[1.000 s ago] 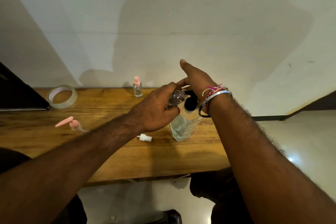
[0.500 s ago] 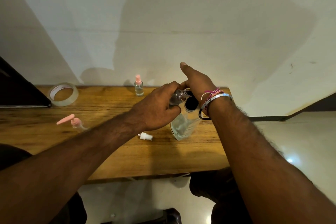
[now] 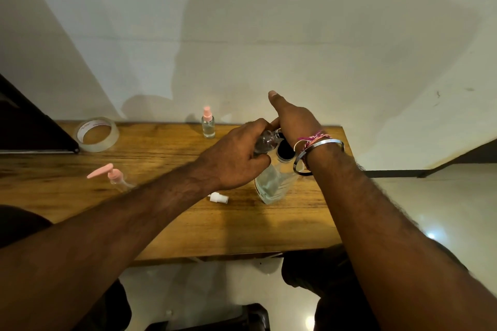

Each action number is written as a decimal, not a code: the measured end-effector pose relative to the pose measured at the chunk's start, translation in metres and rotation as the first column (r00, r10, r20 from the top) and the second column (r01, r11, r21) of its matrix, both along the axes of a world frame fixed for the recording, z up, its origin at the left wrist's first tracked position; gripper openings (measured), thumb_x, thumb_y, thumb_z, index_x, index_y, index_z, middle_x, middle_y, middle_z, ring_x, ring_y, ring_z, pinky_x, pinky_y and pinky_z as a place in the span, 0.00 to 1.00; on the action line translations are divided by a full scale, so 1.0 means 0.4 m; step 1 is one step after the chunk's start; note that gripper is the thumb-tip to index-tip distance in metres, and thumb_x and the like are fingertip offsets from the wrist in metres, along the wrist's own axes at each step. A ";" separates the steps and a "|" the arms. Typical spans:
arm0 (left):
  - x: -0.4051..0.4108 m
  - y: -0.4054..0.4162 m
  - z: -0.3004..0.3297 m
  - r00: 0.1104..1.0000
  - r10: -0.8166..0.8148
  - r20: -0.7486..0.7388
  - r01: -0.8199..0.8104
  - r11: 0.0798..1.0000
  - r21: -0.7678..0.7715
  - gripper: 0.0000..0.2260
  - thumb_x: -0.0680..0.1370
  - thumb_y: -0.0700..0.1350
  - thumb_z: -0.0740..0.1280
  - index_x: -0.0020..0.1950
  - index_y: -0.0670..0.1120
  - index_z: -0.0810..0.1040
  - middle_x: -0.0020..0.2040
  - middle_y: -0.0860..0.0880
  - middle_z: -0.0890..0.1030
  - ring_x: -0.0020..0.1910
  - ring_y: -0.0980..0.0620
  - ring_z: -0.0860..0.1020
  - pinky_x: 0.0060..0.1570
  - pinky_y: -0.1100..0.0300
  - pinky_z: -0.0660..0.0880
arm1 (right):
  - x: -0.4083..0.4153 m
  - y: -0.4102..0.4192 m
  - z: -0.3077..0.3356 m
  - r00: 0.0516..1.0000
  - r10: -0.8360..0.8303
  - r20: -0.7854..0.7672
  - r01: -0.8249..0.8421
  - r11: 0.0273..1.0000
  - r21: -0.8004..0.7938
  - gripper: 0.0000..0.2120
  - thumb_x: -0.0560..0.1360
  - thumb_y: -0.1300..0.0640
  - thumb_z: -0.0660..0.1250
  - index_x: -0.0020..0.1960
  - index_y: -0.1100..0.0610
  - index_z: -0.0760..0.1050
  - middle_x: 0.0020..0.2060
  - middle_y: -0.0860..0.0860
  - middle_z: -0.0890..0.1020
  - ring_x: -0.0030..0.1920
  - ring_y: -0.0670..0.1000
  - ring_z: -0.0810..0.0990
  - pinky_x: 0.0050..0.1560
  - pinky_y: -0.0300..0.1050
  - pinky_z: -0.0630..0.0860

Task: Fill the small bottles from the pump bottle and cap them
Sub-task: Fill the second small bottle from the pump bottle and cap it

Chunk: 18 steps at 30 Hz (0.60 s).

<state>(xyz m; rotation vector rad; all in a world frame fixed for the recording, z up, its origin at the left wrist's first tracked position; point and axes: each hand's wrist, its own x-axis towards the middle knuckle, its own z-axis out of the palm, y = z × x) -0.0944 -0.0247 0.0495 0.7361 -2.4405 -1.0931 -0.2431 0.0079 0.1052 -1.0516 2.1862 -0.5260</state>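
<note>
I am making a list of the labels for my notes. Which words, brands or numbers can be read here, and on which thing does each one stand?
No text here can be read with certainty.
Tape roll: reddish print on the inner core, too blurred to read.
Large bottle: no label visible.
Small bottle with pink cap: no print visible.
</note>
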 end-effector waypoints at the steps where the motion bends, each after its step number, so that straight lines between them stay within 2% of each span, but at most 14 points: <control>1: 0.000 -0.001 -0.002 1.000 0.000 0.000 0.000 1.000 -0.004 0.17 0.78 0.42 0.70 0.66 0.47 0.74 0.57 0.50 0.81 0.53 0.55 0.79 0.50 0.55 0.80 | -0.002 -0.003 -0.004 1.000 0.001 -0.023 -0.001 1.000 0.011 0.41 0.82 0.34 0.40 0.69 0.64 0.75 0.65 0.65 0.77 0.63 0.65 0.75 0.62 0.49 0.70; 3: 0.000 0.000 -0.005 1.000 0.001 0.001 -0.001 1.000 -0.010 0.17 0.78 0.42 0.70 0.66 0.48 0.74 0.56 0.50 0.80 0.53 0.55 0.79 0.50 0.57 0.78 | -0.001 -0.006 -0.008 0.999 -0.037 -0.006 0.037 0.999 0.010 0.41 0.81 0.32 0.42 0.68 0.63 0.75 0.65 0.63 0.78 0.52 0.60 0.74 0.54 0.46 0.71; 4: 0.001 0.001 -0.004 1.000 0.002 0.004 -0.002 1.000 -0.006 0.17 0.78 0.42 0.70 0.66 0.47 0.74 0.57 0.49 0.80 0.54 0.55 0.79 0.50 0.58 0.78 | 0.002 -0.003 -0.007 0.999 -0.050 0.003 0.050 0.999 0.006 0.40 0.81 0.33 0.42 0.69 0.63 0.75 0.65 0.63 0.78 0.49 0.56 0.71 0.51 0.46 0.70; 5: 0.001 0.002 -0.003 1.000 0.002 0.006 -0.002 1.000 -0.001 0.17 0.78 0.42 0.70 0.67 0.47 0.74 0.58 0.49 0.80 0.54 0.55 0.79 0.51 0.59 0.78 | 0.001 -0.002 -0.006 0.999 -0.054 0.006 0.054 0.999 -0.007 0.39 0.82 0.34 0.42 0.69 0.62 0.75 0.65 0.63 0.78 0.49 0.56 0.71 0.53 0.46 0.71; 7: 0.002 0.003 0.001 1.000 -0.002 0.000 0.002 1.000 0.005 0.17 0.78 0.42 0.70 0.66 0.47 0.74 0.57 0.49 0.81 0.53 0.55 0.80 0.49 0.58 0.79 | 0.004 0.000 -0.004 0.996 -0.067 0.053 0.069 0.997 -0.046 0.36 0.83 0.37 0.41 0.71 0.61 0.73 0.64 0.64 0.78 0.56 0.63 0.76 0.62 0.50 0.70; 8: 0.002 0.002 0.003 1.000 -0.004 -0.009 0.004 1.000 0.010 0.16 0.78 0.42 0.70 0.65 0.47 0.74 0.55 0.49 0.81 0.52 0.55 0.80 0.48 0.56 0.79 | 0.004 0.003 -0.002 0.994 -0.073 0.078 0.080 0.993 -0.082 0.35 0.83 0.37 0.43 0.69 0.61 0.75 0.63 0.64 0.79 0.60 0.64 0.77 0.64 0.53 0.71; 9: 0.002 0.001 0.005 1.000 -0.005 -0.018 0.005 1.000 0.015 0.15 0.78 0.42 0.70 0.64 0.47 0.74 0.54 0.50 0.81 0.50 0.55 0.80 0.46 0.56 0.78 | 0.003 0.007 0.002 0.985 -0.097 0.142 0.113 0.987 -0.113 0.35 0.82 0.35 0.47 0.64 0.62 0.78 0.59 0.62 0.82 0.60 0.63 0.79 0.64 0.55 0.73; 11: 0.001 0.000 0.012 0.999 -0.006 -0.033 0.007 1.000 0.014 0.14 0.77 0.41 0.70 0.61 0.47 0.74 0.51 0.51 0.80 0.47 0.56 0.79 0.42 0.58 0.75 | 0.001 0.012 0.014 0.927 -0.190 0.323 0.244 0.960 -0.136 0.32 0.79 0.33 0.56 0.51 0.61 0.82 0.49 0.57 0.85 0.51 0.58 0.83 0.58 0.53 0.76; 12: 0.001 0.000 0.014 0.999 -0.007 -0.035 0.007 1.000 0.013 0.14 0.77 0.41 0.70 0.61 0.47 0.74 0.50 0.51 0.80 0.47 0.56 0.79 0.42 0.58 0.74 | -0.003 0.011 0.017 0.904 -0.209 0.374 0.271 0.955 -0.122 0.31 0.78 0.33 0.58 0.47 0.60 0.82 0.46 0.55 0.85 0.48 0.56 0.83 0.55 0.51 0.76; 14: 0.001 -0.001 0.015 0.999 -0.007 -0.039 0.008 1.000 0.024 0.15 0.77 0.41 0.70 0.63 0.47 0.74 0.52 0.51 0.80 0.48 0.56 0.79 0.42 0.59 0.75 | -0.005 0.013 0.023 0.882 -0.211 0.422 0.273 0.957 -0.093 0.29 0.78 0.33 0.58 0.46 0.58 0.81 0.44 0.54 0.85 0.45 0.55 0.83 0.51 0.50 0.76; 18: 0.001 -0.001 0.016 0.999 -0.006 -0.032 0.007 1.000 0.026 0.18 0.78 0.41 0.70 0.67 0.47 0.74 0.54 0.51 0.81 0.49 0.56 0.80 0.43 0.60 0.75 | -0.013 0.016 0.048 0.859 -0.211 0.467 0.273 0.959 -0.070 0.29 0.79 0.33 0.57 0.52 0.58 0.81 0.40 0.53 0.84 0.39 0.52 0.81 0.40 0.46 0.71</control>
